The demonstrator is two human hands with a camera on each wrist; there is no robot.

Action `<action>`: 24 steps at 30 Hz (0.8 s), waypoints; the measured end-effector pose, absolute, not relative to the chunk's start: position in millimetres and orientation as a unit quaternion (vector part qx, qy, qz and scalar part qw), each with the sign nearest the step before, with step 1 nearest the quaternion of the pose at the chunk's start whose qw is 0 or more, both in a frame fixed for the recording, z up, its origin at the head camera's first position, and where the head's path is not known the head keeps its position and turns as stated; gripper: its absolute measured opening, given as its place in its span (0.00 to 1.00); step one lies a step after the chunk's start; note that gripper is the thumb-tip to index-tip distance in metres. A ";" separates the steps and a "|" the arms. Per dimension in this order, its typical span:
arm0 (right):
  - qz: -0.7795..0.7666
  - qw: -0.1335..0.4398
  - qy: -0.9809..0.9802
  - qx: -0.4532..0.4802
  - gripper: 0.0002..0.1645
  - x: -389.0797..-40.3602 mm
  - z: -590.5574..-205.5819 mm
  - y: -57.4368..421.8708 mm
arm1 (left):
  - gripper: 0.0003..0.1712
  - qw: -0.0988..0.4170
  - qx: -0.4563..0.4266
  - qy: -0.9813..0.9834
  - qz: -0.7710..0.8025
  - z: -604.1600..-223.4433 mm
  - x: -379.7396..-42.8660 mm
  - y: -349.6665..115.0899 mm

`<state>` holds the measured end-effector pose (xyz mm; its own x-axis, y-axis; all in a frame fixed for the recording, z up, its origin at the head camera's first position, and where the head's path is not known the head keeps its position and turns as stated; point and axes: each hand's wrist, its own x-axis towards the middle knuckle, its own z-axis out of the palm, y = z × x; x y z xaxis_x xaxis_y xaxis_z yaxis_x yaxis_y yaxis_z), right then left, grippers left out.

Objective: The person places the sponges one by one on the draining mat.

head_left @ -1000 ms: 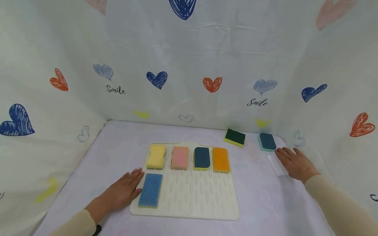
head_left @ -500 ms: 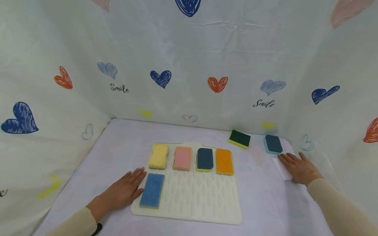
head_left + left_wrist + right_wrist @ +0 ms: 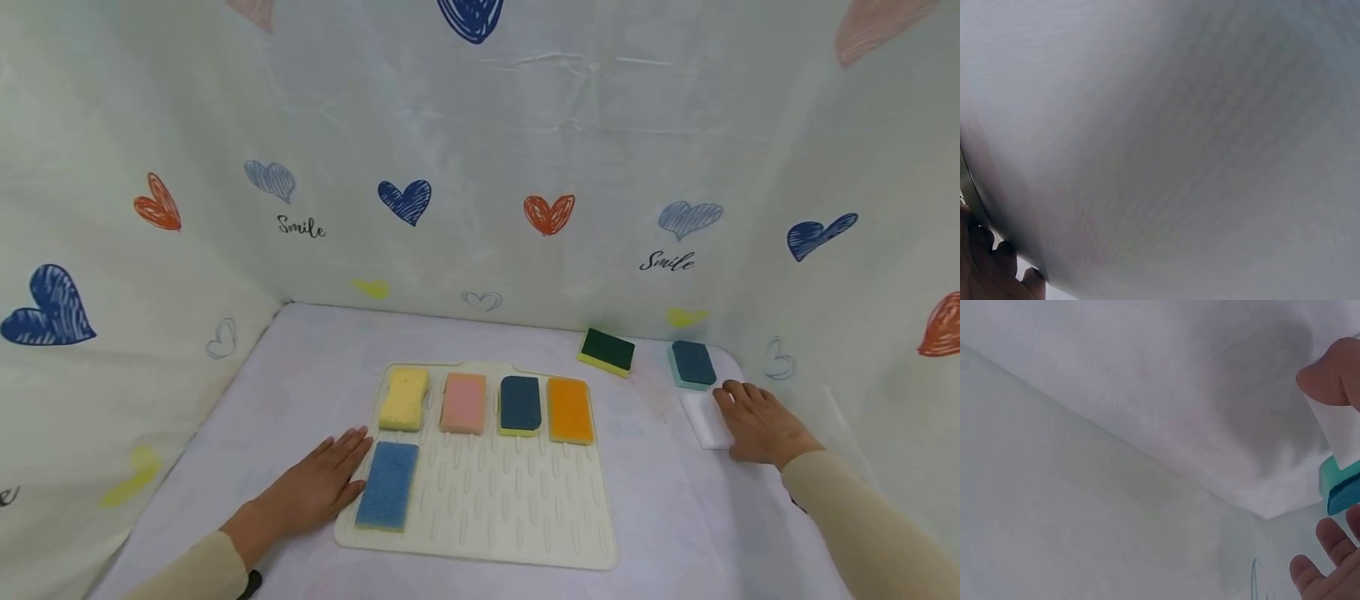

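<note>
My left hand (image 3: 317, 482) lies flat across the left edge of a cream ribbed mat (image 3: 510, 508), fingers beside a blue sponge (image 3: 387, 486). Its fingers are dark in a corner of the left wrist view. At the right, my right hand (image 3: 767, 425) is over a white sponge-like block (image 3: 705, 421), partly covering it. In the right wrist view the thumb (image 3: 1332, 378) touches the white block (image 3: 1338, 428), while the fingers (image 3: 1335, 540) are spread apart from it. Just beyond stands a teal sponge with a dark blue top (image 3: 693, 365).
Along the mat's back row lie a yellow sponge (image 3: 404, 400), a pink sponge (image 3: 463, 403), a dark blue-topped sponge (image 3: 520, 404) and an orange sponge (image 3: 570, 411). A green-topped yellow sponge (image 3: 607, 351) sits near the heart-printed back curtain (image 3: 480, 250). Curtains also close both sides.
The right hand's fingers have gone from fairly straight to more bent. More of the white block shows, slightly further left. My left hand stays where it was.
</note>
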<state>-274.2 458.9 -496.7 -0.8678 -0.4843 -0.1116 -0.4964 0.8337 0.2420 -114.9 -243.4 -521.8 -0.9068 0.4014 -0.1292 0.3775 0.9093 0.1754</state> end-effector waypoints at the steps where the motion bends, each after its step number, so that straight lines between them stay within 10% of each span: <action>1: 0.131 0.029 0.959 -0.250 0.51 -274.8 -496.3 456.5 | 0.39 0.080 0.199 0.974 0.074 -522.2 -114.3 -244.3; 24: 0.132 0.066 0.962 -0.232 0.59 -282.2 -498.0 445.0 | 0.39 0.068 0.212 0.972 0.078 -523.0 -112.8 -246.9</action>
